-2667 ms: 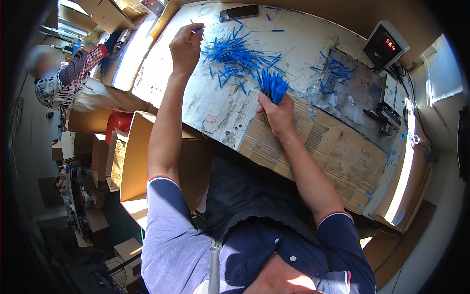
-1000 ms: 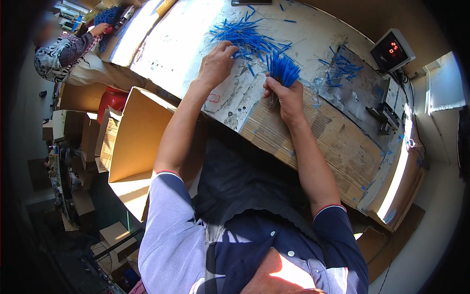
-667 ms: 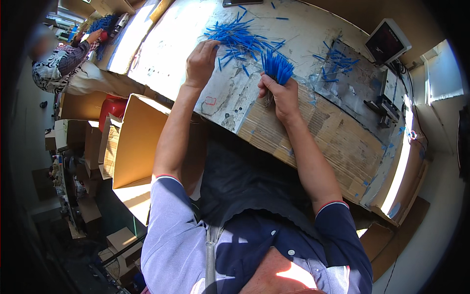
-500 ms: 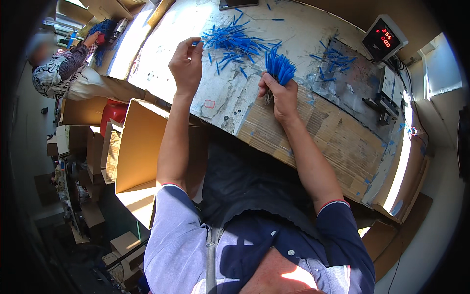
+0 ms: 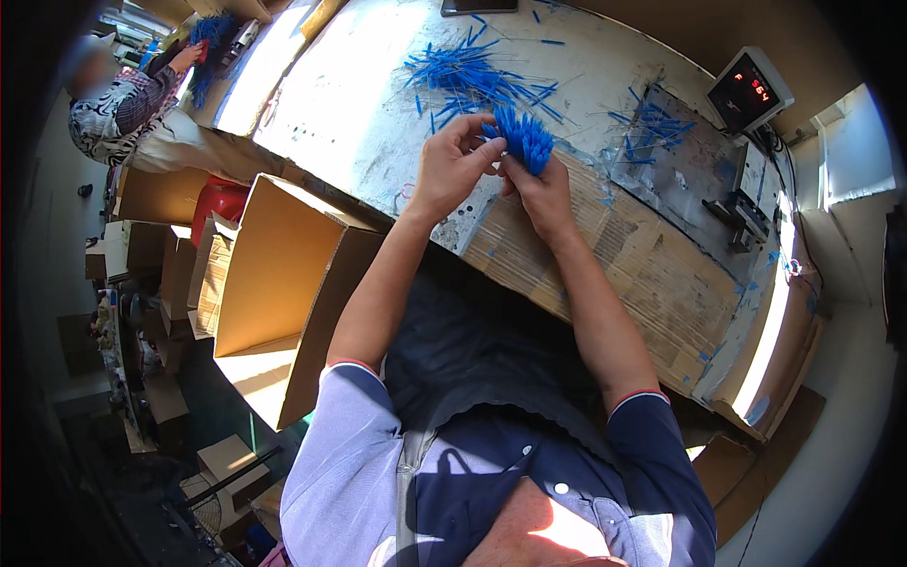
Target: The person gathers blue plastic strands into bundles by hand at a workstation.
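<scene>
Blue-tipped wires, bunched above the table, look light and easily bent, best gripped round their stems. The right hand clasps them; the left hand curls at their edge, its hold unclear.

The fingers of the right hand cover the lower stems of the blue bundle; whether those of the left hand hold a piece is too small to tell; the top edge crops the phone; a co-worker's head is blurred
</scene>
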### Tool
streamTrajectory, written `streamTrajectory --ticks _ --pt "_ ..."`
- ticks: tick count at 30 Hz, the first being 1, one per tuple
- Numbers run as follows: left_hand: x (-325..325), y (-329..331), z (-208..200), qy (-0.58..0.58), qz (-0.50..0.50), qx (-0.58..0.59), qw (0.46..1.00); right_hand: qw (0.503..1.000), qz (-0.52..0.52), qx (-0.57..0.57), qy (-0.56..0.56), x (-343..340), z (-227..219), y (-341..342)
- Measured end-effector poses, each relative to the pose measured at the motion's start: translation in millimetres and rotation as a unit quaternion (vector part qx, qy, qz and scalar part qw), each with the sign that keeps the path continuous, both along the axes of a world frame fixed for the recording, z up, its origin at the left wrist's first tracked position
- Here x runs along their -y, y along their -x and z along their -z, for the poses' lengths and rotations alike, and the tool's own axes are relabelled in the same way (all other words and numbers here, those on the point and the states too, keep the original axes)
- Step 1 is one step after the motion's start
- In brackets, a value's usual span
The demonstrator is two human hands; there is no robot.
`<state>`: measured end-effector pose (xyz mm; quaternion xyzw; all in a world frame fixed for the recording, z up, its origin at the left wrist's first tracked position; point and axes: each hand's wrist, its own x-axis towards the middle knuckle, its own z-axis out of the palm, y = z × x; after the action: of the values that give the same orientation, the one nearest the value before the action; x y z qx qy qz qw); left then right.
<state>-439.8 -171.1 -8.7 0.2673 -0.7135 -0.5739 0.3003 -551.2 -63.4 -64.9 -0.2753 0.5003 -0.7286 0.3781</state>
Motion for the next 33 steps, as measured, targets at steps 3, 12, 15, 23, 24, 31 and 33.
streamTrajectory --ticks 3,12,15,23,24,31,33 --pt "31 -10 13 -0.001 -0.043 0.021 0.999 0.999 0.005 0.036 0.006 3 6 6" --pt "65 0 43 0.397 -0.182 0.288 0.852 0.995 0.007 0.098 0.010 4 -3 8" --pt "73 4 54 0.455 -0.188 0.303 0.816 0.996 0.004 0.091 0.010 4 -1 8" --pt "86 11 44 0.490 -0.159 0.348 0.783 0.995 0.007 0.095 0.004 4 -5 7" --pt "90 12 35 0.487 -0.141 0.356 0.785 0.995 0.009 0.097 0.005 4 -5 7" --pt "104 31 -58 0.562 -0.080 0.356 0.742 0.993 0.015 0.114 0.009 5 1 9" --pt "107 31 -85 0.587 -0.063 0.361 0.722 0.994 0.016 0.111 0.008 5 0 8"
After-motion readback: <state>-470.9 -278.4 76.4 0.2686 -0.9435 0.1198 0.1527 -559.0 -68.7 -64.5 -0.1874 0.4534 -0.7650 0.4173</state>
